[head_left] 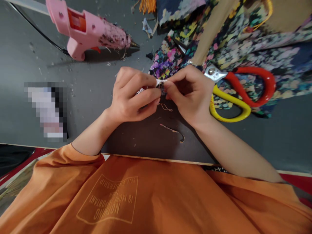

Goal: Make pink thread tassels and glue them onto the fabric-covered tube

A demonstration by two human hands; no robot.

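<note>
Both my hands meet over the dark table, pinching a small bundle of white thread (160,82) between them. My left hand (134,94) has its fingers closed on the bundle's left end, and some white strands show between the fingers. The thumb and forefinger of my right hand (188,92) grip the other end. What else may lie inside the fingers is hidden. A thin loop of pale thread (167,107) shows just below the left fingertips. Scissors (215,72) with one red and one yellow handle lie to the right of my right hand, their blades mostly hidden.
A pink glue gun (90,31) with a black cord lies at the upper left, nozzle pointing right. Flowered fabric (263,48) covers the upper right. A pixelated object (46,110) lies at left. A thin dark scrap (174,130) lies near the front edge; an orange tassel (147,6) is at the top.
</note>
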